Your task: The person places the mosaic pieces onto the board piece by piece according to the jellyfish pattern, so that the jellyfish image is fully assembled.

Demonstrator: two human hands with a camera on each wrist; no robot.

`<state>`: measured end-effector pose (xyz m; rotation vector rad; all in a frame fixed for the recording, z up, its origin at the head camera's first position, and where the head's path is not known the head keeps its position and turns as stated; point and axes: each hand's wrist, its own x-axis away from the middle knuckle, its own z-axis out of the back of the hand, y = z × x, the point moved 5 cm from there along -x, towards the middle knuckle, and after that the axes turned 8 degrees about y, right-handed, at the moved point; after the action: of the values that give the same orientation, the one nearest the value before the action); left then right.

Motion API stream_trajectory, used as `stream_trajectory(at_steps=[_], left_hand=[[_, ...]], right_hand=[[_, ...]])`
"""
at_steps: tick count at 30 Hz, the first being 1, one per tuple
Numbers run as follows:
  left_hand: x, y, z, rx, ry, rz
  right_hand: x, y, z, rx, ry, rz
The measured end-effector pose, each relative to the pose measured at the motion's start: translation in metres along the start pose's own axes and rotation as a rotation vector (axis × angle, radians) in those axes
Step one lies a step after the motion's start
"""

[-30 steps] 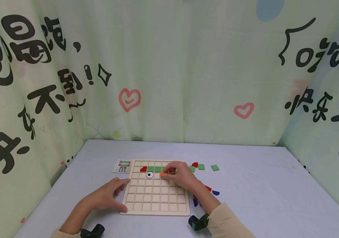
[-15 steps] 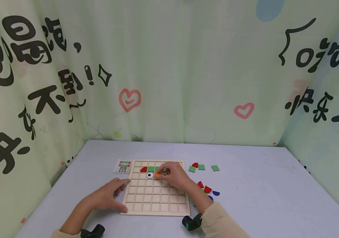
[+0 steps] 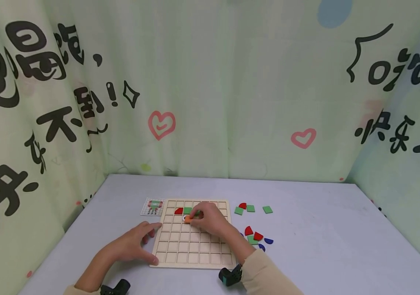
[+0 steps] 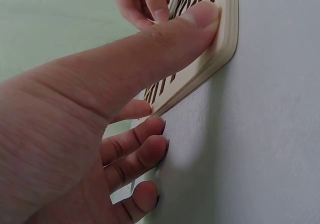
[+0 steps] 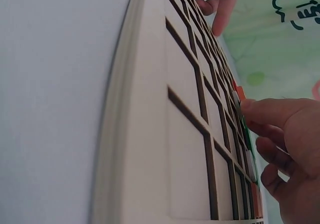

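A wooden grid board (image 3: pixel 193 258) lies on the table. My left hand (image 3: pixel 132 244) steadies it, thumb on the near left corner and index fingertip at the left edge; in the left wrist view the thumb (image 4: pixel 200 16) presses the rim while the other fingers stay loosely bent beside it. Above the second row, my right hand (image 3: pixel 210 219) pinches a small orange piece (image 3: pixel 187 219) between thumb and index finger. That piece covers most of a round white eye piece. In the top rows sit a red piece (image 3: pixel 178 211) and green squares (image 3: pixel 187 210), partly hidden behind my right hand.
A pattern card (image 3: pixel 152 207) lies by the board's far left corner. Right of the board are loose green squares (image 3: pixel 267 209), red pieces (image 3: pixel 258 236) and blue half-rounds (image 3: pixel 268 241). A printed curtain (image 3: pixel 228 102) hangs behind the table.
My right hand has moved left across the board with the orange piece, from beyond the eye piece to right over it. The left hand has stayed in place.
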<state>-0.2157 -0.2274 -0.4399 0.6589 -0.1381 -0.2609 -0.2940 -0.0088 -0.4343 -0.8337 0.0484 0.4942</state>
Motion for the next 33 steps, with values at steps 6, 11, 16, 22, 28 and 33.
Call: stream_trajectory(at_steps=[6,11,16,22,28,33], left_hand=[[0.000,0.001,0.000,-0.002,-0.001,-0.012],[0.000,0.004,0.001,-0.003,-0.005,-0.016],[0.001,0.005,0.002,-0.002,-0.004,-0.015],[0.001,0.002,0.002,-0.002,-0.010,-0.003],[0.001,0.001,0.001,0.001,-0.013,-0.004],[0.001,0.002,0.001,0.003,-0.014,-0.005]], right_hand=[[-0.001,-0.003,-0.002,-0.008,0.005,0.019],[-0.003,-0.008,-0.004,0.005,0.009,0.037],[-0.006,-0.012,-0.007,0.011,0.009,0.059],[-0.011,-0.014,-0.016,0.025,0.002,0.021],[-0.016,-0.015,-0.021,0.056,0.013,0.003],[-0.018,-0.018,-0.025,0.077,0.013,0.060]])
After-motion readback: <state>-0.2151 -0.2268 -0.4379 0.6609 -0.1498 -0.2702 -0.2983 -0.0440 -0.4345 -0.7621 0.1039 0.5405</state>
